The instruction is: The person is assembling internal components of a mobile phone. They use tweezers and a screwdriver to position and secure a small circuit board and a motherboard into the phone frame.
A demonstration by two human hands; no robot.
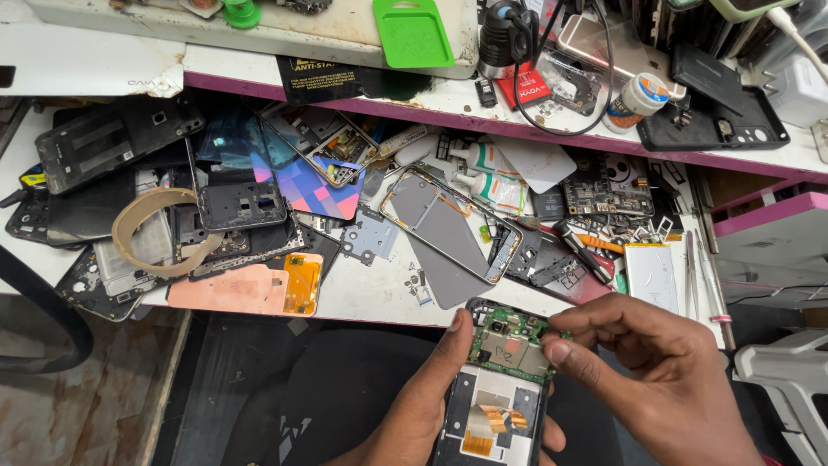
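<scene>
Opened phone [493,406] cradled in left hand [414,406]; right hand [655,380] fingers [561,349] pinch green board [509,345] edge. Best lift evenly, minding orange flex [496,420], over bench [371,289].

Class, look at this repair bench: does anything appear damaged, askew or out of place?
Yes. The opened phone held in the left hand lacks its back cover, baring the green circuit board, which the right hand pinches. Stripped phone frames and loose parts lie heaped, askew, across the white bench.
</scene>
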